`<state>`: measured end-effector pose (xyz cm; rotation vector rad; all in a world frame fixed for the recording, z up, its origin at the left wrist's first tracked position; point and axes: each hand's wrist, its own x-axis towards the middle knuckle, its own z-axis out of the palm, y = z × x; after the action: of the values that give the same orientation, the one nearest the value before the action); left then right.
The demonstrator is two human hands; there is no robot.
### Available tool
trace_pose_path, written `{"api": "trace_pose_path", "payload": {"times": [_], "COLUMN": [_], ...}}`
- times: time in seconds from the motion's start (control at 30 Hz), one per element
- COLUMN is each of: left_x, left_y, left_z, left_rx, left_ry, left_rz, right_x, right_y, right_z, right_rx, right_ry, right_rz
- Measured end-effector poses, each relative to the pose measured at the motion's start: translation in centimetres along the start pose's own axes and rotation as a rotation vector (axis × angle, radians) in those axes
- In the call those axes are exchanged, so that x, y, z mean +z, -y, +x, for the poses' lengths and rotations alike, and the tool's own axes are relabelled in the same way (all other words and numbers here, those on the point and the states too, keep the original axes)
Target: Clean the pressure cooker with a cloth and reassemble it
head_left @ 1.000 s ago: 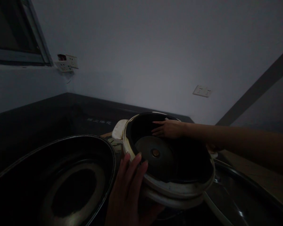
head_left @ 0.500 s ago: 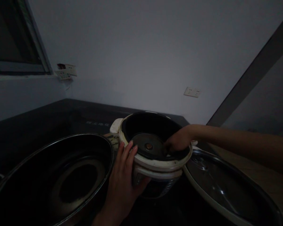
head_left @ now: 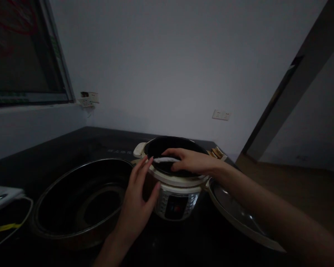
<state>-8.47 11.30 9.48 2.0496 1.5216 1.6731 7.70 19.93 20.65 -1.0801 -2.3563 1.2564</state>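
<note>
Your right hand (head_left: 187, 161) is pinching a white cloth (head_left: 167, 160) over the opening of a round cooker (head_left: 180, 181); your left hand (head_left: 136, 204), apart, is spreading its fingers at the rim, contact unclear. The cooker is standing toward the counter's (head_left: 100, 137) back right corner, showing a dark interior, cream rim and silvery control panel (head_left: 176, 205); its labels and the counter's pale lettering (head_left: 119, 152) are blurring beyond reading

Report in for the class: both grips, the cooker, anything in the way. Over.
Left grip: open, at the cooker, contact unclear. Right grip: pinching white cloth-like piece over the opening. Cooker: upright, uncovered. Crowding it: dark pan left, glossy lid right.
</note>
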Motion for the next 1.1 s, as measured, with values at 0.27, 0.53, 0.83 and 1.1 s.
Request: {"api": "trace_pose_path", "payload": {"times": [0.27,0.53,0.83,1.1], "left_x": [0.7,2.5,0.6,0.2], "left_y": [-2.6,-4.0,-1.2,-4.2], "left_z": [6.7,12.5,20.6,18.2], "left_rx": [-0.142,-0.37,-0.15,0.121], "left_ry": [0.114,0.248,0.399,1.45], "left_rz": [-0.343,-0.824,-0.23,0.26], "right_x": [2.4,4.2,1.8,3.1], "right_y": [-0.9,-1.4,-2.4,-0.6], "right_z": [2.8,4.1,-0.3,-4.0], "right_rx": [-0.14,-0.45,-0.247,0.142], "right_ry": [-0.589,-0.644,-0.751,-0.123], "right_rz": [0.658,0.388,-0.218,-0.695]}}
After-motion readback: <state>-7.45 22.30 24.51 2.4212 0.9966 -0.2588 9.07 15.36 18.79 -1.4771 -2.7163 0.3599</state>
